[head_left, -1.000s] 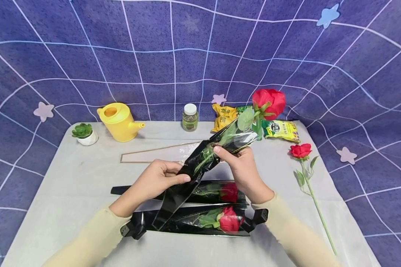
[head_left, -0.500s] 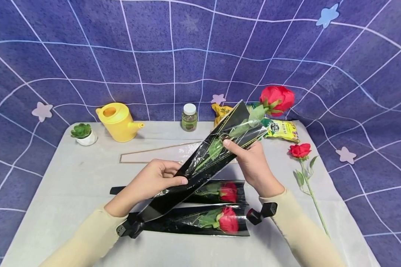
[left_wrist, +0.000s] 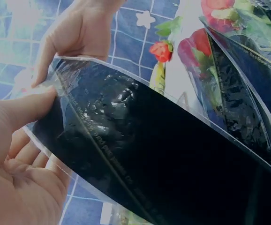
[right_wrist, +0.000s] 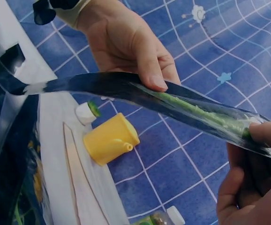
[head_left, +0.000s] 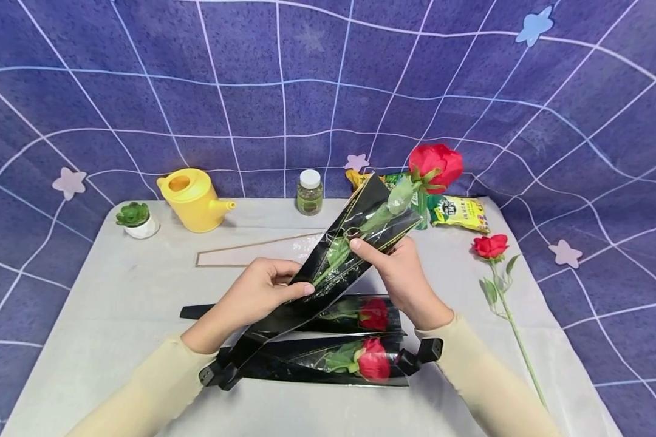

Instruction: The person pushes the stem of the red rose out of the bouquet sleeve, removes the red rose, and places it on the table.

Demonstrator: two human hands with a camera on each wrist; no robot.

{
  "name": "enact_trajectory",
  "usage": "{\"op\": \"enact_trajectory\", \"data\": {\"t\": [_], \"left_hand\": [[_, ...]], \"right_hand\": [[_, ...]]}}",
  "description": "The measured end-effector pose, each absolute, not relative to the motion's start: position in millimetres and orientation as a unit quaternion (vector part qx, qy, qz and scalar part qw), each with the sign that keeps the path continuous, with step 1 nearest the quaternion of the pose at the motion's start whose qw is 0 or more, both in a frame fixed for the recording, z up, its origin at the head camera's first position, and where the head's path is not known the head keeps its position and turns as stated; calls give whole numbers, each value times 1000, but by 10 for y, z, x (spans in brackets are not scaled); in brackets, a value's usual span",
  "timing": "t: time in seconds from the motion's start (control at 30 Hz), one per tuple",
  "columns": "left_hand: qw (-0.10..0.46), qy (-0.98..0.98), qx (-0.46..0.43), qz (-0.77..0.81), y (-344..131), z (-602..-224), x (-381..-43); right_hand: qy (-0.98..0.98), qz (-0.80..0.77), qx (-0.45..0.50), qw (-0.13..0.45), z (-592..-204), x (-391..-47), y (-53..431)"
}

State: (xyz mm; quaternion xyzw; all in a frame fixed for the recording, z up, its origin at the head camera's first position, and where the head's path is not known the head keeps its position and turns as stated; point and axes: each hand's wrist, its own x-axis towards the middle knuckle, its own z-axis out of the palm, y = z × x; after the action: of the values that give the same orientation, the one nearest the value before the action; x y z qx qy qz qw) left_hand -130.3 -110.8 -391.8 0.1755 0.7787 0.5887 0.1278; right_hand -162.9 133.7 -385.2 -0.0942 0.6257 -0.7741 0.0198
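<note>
Between both hands, a black and clear flower sleeve (head_left: 300,309) is held aslant above the table. A red rose (head_left: 436,169) stands in it, its bloom out past the wide end and its green stem (right_wrist: 196,112) showing through the clear front. My left hand (head_left: 262,294) pinches the sleeve at its middle, thumb on the front. Higher up, near the leaves, my right hand (head_left: 396,273) grips sleeve and stem, thumb across the front. Beneath lie two wrapped roses, one nearer (head_left: 374,360) and one farther (head_left: 374,314), in black sleeves.
An unwrapped rose (head_left: 492,247) lies at the right. A flat clear sleeve with a brown border (head_left: 240,255) lies behind the hands. Along the back stand a succulent (head_left: 133,213), a yellow watering can (head_left: 194,200), a bottle (head_left: 310,193) and packets (head_left: 459,213).
The sleeve has opened out wider around the stem since a second ago. Right hand and rose swung right and up, then came back left. My left hand keeps its hold on the sleeve's middle.
</note>
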Motion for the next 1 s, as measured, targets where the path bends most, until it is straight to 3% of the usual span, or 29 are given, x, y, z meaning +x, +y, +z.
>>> {"op": "enact_trajectory", "data": {"t": [0.3,0.63,1.0], "left_hand": [[117,820,184,529,-1215,-3679,-1186],[82,850,184,487,-1505,-3975,-1272],[45,863,213,455,-1517,-3987,-1247]], "right_hand": [[597,-791,-107,82,-3912,-1627,1525],[477,-878,-33,2,-3872,-1658,1647],[458,-889,-5,-4,-3860,-1665,1614]]}}
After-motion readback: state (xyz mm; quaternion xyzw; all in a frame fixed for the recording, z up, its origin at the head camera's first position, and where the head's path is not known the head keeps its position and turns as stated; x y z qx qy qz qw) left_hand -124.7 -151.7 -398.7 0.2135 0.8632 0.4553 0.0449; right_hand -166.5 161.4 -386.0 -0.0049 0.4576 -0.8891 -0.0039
